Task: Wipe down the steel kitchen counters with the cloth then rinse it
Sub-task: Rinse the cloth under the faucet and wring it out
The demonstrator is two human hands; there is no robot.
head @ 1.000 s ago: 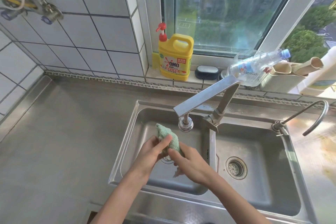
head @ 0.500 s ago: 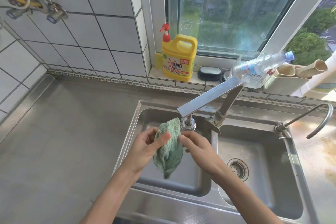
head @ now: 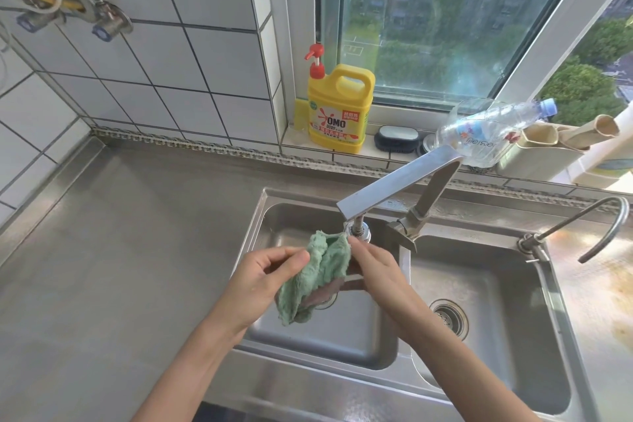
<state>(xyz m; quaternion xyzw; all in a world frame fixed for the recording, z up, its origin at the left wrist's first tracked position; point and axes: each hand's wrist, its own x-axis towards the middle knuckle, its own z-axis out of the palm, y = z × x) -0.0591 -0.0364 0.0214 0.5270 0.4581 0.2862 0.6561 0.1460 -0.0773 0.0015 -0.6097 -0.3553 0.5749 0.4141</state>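
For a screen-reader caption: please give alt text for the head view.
Two hands, left hand and right hand, hold a green cloth under the faucet over the left basin of a steel double sink.

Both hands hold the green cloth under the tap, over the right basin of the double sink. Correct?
Not quite: the basin is wrong. In the head view the left hand and right hand hold the green cloth under the tap, but over the left basin of the double sink. The right basin has nothing held over it.
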